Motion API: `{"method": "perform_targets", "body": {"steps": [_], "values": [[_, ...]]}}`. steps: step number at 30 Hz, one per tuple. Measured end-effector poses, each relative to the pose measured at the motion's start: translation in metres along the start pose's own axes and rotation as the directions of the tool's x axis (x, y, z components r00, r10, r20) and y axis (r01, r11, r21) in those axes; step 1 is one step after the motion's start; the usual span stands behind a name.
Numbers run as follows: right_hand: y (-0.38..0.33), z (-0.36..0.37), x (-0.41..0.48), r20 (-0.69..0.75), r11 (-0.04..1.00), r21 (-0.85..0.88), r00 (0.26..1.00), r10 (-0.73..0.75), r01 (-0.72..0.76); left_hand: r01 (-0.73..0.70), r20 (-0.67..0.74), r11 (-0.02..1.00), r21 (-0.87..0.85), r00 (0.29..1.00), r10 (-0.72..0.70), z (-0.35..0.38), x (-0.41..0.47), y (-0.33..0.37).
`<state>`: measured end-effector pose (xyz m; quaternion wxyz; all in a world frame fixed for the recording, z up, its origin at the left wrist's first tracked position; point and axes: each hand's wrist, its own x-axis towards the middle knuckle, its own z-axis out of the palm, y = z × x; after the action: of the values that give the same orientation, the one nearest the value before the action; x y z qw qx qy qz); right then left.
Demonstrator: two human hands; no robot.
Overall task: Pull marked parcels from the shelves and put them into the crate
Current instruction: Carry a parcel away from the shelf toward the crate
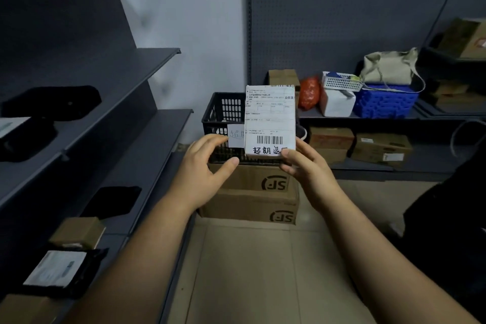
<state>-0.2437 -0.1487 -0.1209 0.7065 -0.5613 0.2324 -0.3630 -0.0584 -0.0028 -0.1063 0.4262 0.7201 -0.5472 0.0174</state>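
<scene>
So the marked parcel (269, 118) is a small white box with a shipping label, a barcode and big black handwritten characters along the bottom. It's upright, with the right hand (305, 166) gripping its lower right corner. The crate (223, 110) is black slotted plastic with a white paper note (236, 135) on its front, just behind the parcel on stacked cardboard boxes (249, 192).

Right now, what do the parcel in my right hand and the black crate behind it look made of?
The parcel looks like cardboard faced in matte white printed paper: crisp edges, flat sides. The crate seems rigid black plastic: moulded slotted walls.
</scene>
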Motion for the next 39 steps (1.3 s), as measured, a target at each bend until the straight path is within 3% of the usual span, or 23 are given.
{"method": "perform_targets", "body": {"steps": [10, 25, 32, 39], "values": [[0.024, -0.016, 0.126, -0.025, 0.999, -0.020, 0.998, 0.050, -0.051, 0.077, 0.030, 0.997, -0.024, 0.997, -0.076, 0.045, 0.104, -0.060], [0.030, -0.070, 0.307, -0.122, 0.993, -0.088, 0.990, 0.072, -0.083, 0.013, 0.115, 0.998, -0.065, 0.993, -0.005, 0.131, 0.293, -0.135], [0.050, -0.115, 0.398, -0.103, 0.983, -0.108, 0.985, 0.138, -0.149, 0.062, 0.130, 0.996, -0.068, 0.990, -0.053, 0.188, 0.360, -0.165], [0.063, -0.142, 0.498, 0.010, 0.961, -0.179, 0.976, 0.218, -0.212, 0.127, 0.095, 0.992, -0.003, 0.987, -0.126, 0.220, 0.427, -0.203]]}}
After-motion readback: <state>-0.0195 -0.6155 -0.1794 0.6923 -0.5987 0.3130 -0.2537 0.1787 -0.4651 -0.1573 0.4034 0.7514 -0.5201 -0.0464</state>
